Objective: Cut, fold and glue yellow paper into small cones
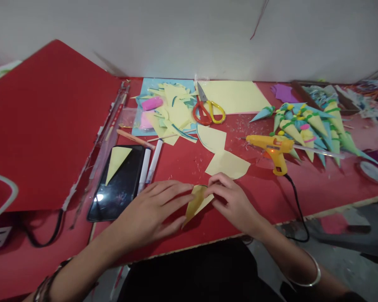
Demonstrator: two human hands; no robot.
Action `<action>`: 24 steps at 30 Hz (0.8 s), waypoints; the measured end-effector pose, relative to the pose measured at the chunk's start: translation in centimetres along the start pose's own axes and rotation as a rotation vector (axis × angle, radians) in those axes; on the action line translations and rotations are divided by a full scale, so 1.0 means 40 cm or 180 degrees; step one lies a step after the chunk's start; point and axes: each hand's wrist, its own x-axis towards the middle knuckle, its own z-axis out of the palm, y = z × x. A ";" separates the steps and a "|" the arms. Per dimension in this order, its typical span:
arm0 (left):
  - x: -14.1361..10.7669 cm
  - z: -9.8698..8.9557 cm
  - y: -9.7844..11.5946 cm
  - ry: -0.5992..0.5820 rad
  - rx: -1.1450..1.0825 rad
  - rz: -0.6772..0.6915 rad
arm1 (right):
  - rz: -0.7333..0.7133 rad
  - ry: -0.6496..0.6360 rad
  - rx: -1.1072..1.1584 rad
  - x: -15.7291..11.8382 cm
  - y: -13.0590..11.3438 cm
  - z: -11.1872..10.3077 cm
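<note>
A pale yellow paper piece [199, 200], curling toward a cone, is between my two hands just above the red tabletop. My left hand [160, 205] has its fingers fairly straight, the tips and thumb on the paper's left edge and lower point. Bent fingers of my right hand [234, 203] pinch the upper right edge. Just beyond lie two flat yellow paper pieces, one [228, 163] nearer and another [211, 138] with a dark curved line. A folded yellow paper cone [117, 161] rests on a black phone [121, 197] at the left, beside two white markers [154, 161].
A yellow glue gun [272, 147] with an orange glow and black cord stands right, before a pile of decorated paper cones [315, 123]. Scissors [208, 109] lie by paper scraps [176, 102] and yellow sheets [233, 96] at the back. A large red board [50, 134] fills the left.
</note>
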 end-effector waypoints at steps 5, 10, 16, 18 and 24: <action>0.029 0.024 -0.012 0.0226 0.0657 0.0360 | -0.0108 -0.0026 -0.0037 0.029 0.021 0.003; 0.042 0.049 -0.031 -0.0366 0.0541 0.0726 | -0.0333 -0.0323 -0.0604 0.014 0.044 -0.011; 0.039 0.056 -0.036 -0.0433 0.0299 0.0650 | -0.0505 0.0008 -0.0733 -0.027 0.058 -0.086; 0.037 0.060 -0.034 -0.0432 0.0211 0.0553 | -0.0198 0.0388 -0.0752 -0.032 0.061 -0.124; 0.039 0.062 -0.036 -0.0375 0.0467 -0.0031 | 0.1197 0.1014 -0.1599 -0.088 0.107 -0.258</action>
